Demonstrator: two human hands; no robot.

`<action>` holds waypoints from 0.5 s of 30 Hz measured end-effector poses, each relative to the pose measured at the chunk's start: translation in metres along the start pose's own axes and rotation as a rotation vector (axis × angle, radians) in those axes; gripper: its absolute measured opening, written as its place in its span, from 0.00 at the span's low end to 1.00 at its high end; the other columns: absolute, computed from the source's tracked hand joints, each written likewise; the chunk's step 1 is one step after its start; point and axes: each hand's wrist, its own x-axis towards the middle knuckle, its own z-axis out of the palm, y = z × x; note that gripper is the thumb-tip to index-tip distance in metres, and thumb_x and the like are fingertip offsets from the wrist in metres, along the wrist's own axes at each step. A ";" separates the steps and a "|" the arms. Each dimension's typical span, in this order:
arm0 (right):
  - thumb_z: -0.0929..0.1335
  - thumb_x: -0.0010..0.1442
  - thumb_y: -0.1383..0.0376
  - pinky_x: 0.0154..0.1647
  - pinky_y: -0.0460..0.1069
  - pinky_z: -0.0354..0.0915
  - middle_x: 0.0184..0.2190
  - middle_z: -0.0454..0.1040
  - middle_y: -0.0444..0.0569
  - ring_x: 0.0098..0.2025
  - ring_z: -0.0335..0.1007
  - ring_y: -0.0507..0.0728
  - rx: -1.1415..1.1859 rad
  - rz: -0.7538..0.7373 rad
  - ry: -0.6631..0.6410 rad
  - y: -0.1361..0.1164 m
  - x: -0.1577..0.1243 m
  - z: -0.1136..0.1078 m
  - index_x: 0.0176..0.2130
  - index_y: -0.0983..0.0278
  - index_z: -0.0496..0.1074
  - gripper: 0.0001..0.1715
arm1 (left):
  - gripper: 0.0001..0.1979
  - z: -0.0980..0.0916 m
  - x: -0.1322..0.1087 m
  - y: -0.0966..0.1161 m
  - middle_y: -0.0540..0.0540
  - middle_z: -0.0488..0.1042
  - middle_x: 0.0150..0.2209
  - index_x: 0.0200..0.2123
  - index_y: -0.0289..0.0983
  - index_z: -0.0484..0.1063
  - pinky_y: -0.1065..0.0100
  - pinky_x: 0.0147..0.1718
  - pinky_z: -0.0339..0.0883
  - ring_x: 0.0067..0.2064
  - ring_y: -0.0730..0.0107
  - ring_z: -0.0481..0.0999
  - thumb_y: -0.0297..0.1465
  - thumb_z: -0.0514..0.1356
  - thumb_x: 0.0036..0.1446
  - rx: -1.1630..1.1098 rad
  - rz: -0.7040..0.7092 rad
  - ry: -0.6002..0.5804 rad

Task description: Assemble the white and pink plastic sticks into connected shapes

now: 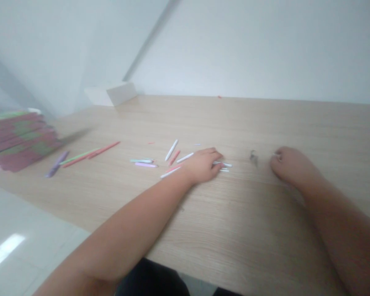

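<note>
My left hand (205,164) rests on the wooden table (228,230), its fingers curled over several small white and pink sticks (226,165). Whether it grips one is hidden. To the right, my right hand (290,165) is closed, with a small white end showing at its thumb; what it holds I cannot make out. A small dark, blurred item (253,157) lies between the two hands. Left of and beside my left hand are white pieces (172,150), red pieces (174,158) and a purple piece (146,165).
Long red and green sticks (92,154) and a purple item (57,164) lie at the left. Beyond them stands a stack of pink and green packs (21,139). A white folded card (121,93) is near the wall. The table's front edge runs below.
</note>
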 end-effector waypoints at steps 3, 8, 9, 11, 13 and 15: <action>0.58 0.71 0.60 0.58 0.56 0.65 0.53 0.76 0.68 0.55 0.73 0.67 0.064 -0.125 0.083 -0.030 -0.007 0.001 0.58 0.71 0.70 0.25 | 0.21 -0.011 0.001 -0.002 0.37 0.76 0.59 0.57 0.36 0.73 0.57 0.68 0.62 0.69 0.54 0.67 0.41 0.48 0.73 0.014 -0.034 0.015; 0.61 0.72 0.55 0.67 0.63 0.63 0.61 0.73 0.65 0.64 0.69 0.69 0.255 -0.576 0.139 -0.075 -0.029 0.016 0.63 0.67 0.68 0.28 | 0.32 -0.039 -0.011 0.001 0.36 0.58 0.74 0.70 0.33 0.62 0.46 0.74 0.47 0.77 0.47 0.48 0.48 0.43 0.74 0.011 -0.301 -0.103; 0.62 0.72 0.54 0.68 0.65 0.62 0.63 0.71 0.64 0.66 0.67 0.69 0.269 -0.634 0.119 -0.080 -0.032 0.020 0.65 0.66 0.67 0.29 | 0.36 -0.046 -0.018 0.004 0.34 0.52 0.76 0.72 0.33 0.58 0.43 0.74 0.44 0.78 0.45 0.44 0.51 0.42 0.73 0.011 -0.372 -0.135; 0.62 0.72 0.54 0.70 0.67 0.59 0.68 0.67 0.65 0.70 0.63 0.70 0.281 -0.703 0.095 -0.087 -0.037 0.029 0.67 0.65 0.65 0.31 | 0.42 -0.057 -0.037 0.015 0.33 0.43 0.78 0.75 0.34 0.53 0.40 0.74 0.40 0.79 0.45 0.38 0.57 0.39 0.71 0.015 -0.456 -0.197; 0.63 0.72 0.52 0.71 0.67 0.58 0.71 0.63 0.65 0.72 0.60 0.70 0.283 -0.750 0.070 -0.090 -0.039 0.036 0.69 0.66 0.65 0.34 | 0.44 -0.065 -0.062 0.031 0.34 0.40 0.78 0.76 0.39 0.50 0.38 0.73 0.37 0.79 0.47 0.35 0.60 0.38 0.68 0.013 -0.545 -0.257; 0.63 0.72 0.50 0.71 0.67 0.59 0.72 0.60 0.65 0.73 0.59 0.70 0.282 -0.788 0.040 -0.092 -0.039 0.041 0.69 0.65 0.65 0.35 | 0.46 -0.065 -0.088 0.051 0.36 0.35 0.78 0.77 0.41 0.45 0.34 0.72 0.36 0.79 0.45 0.32 0.63 0.40 0.66 0.024 -0.623 -0.275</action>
